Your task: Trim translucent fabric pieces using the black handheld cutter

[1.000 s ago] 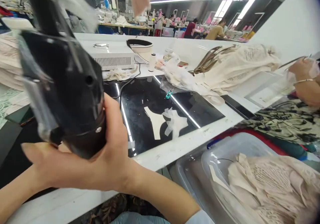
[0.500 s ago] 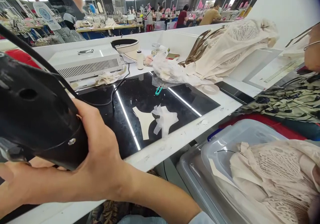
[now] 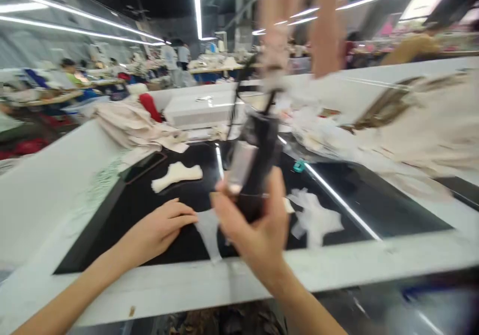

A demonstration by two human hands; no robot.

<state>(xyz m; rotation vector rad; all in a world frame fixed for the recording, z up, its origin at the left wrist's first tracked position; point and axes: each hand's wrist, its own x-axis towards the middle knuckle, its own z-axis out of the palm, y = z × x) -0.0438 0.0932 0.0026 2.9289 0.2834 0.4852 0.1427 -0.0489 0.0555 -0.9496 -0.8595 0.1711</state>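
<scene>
My right hand is wrapped round a black corded hand tool, held upright above the table; motion blur hides its exact kind. On the black glossy surface, my left hand pinches the edge of a thin translucent white piece. A padded-looking cream cut piece lies beyond my left hand. To the right of the tool lies a cream piece with translucent white scraps. A small teal thread snipper rests farther back.
Blurred fingers of another hand hang at the top, near the tool's cord. A phone lies at left, before heaped beige fabric. A white vented box stands behind. More beige fabric is piled at right.
The view has swung left and up. The tool has moved from the left foreground to the middle in my right hand. My left hand now shows on the translucent piece.
</scene>
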